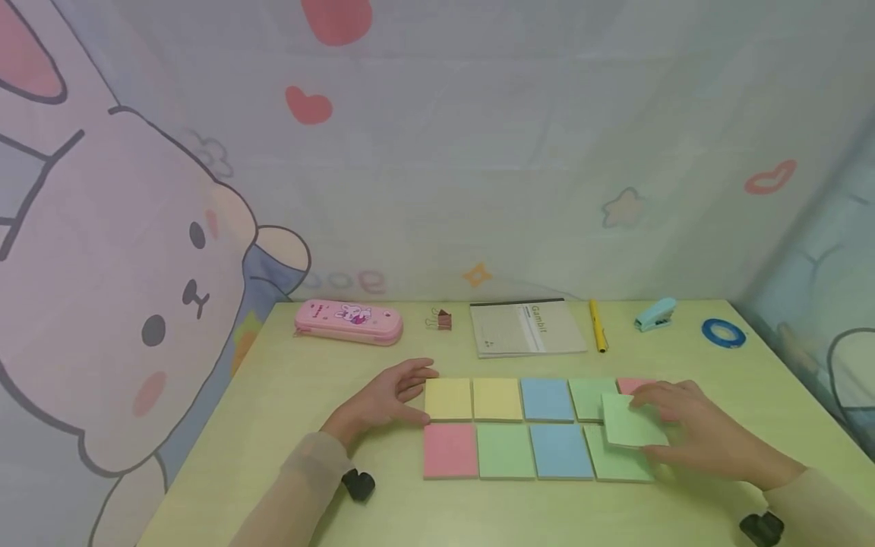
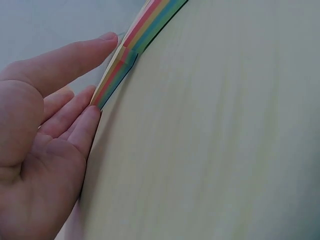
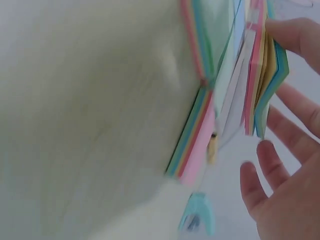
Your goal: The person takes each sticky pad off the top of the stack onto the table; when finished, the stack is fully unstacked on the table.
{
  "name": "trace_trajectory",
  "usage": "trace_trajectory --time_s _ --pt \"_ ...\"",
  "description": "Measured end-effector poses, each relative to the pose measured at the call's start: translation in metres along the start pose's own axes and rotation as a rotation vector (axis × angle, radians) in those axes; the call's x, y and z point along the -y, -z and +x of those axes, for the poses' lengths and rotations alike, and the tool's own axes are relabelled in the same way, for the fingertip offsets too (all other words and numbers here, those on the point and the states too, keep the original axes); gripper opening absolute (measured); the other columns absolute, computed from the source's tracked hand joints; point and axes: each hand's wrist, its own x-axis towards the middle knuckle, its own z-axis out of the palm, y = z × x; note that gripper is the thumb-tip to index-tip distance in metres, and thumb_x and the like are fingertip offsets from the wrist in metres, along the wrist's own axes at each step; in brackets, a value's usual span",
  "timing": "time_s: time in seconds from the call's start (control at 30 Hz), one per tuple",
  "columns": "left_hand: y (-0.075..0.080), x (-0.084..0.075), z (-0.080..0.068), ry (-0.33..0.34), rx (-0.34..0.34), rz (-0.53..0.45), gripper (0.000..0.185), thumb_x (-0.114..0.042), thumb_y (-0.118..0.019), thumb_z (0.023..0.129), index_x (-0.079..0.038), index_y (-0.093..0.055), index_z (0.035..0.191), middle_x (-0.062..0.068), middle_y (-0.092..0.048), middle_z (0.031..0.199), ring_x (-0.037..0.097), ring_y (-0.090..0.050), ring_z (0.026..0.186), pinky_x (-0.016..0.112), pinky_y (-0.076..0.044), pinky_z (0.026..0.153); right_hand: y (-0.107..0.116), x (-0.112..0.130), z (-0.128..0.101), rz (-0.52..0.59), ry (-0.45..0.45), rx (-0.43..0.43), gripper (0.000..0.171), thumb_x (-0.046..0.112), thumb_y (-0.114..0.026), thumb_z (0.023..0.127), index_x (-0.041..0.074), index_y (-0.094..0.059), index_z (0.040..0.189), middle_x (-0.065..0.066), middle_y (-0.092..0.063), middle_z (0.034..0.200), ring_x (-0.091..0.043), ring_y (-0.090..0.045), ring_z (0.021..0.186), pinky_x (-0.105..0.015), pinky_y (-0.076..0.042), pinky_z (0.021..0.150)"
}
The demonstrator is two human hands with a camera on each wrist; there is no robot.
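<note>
Square sticky note pads lie in two rows on the table. At the left end are a yellow pad behind and a pink pad in front. My left hand rests beside them, its fairly straight fingers and thumb at their left edges. Over the right end, my right hand pinches a light green sticky note pad between thumb and fingers. That pad is tilted above a green pad and partly covers it. A pink pad behind is half hidden by the hand. Layered coloured edges of the held pad show in the right wrist view.
Along the table's back stand a pink pencil case, a binder clip, a notebook, a yellow pen, a light blue stapler and a roll of blue tape. A printed cloth hangs behind.
</note>
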Motion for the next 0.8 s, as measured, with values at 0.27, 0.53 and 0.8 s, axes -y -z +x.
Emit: trace_trajectory --time_s 0.27,0.53,0.8 --pt "-0.001 -0.003 -0.002 -0.007 0.004 -0.008 0.1 -0.002 -0.088 0.083 -0.009 -0.031 0.165 0.01 -0.045 0.163 0.032 -0.034 0.156 0.033 -0.037 0.124 0.011 -0.025 -0.041 0.071 -0.022 0.023 0.058 0.028 -0.098 0.073 0.029 -0.064 0.119 0.004 -0.063 0.126 -0.001 -0.055 0.095 -0.024 -0.053 0.069" --pt "0.0 -0.004 0.0 -0.013 0.009 -0.004 0.099 -0.002 -0.088 0.084 -0.006 -0.03 0.164 0.014 -0.044 0.163 0.035 -0.033 0.155 0.037 -0.035 0.126 0.008 -0.036 -0.055 0.068 0.013 0.017 0.059 0.024 -0.1 0.069 0.031 -0.064 0.115 0.005 -0.066 0.123 -0.002 -0.055 0.094 -0.023 -0.051 0.066" --pt "0.0 -0.002 0.001 -0.009 0.011 -0.015 0.098 -0.002 -0.087 0.084 -0.007 -0.03 0.164 0.014 -0.043 0.163 0.034 -0.033 0.156 0.037 -0.034 0.126 0.002 -0.04 -0.06 0.049 0.051 0.003 0.057 0.026 -0.101 0.068 0.032 -0.066 0.112 0.002 -0.065 0.128 -0.002 -0.058 0.094 -0.022 -0.052 0.067"
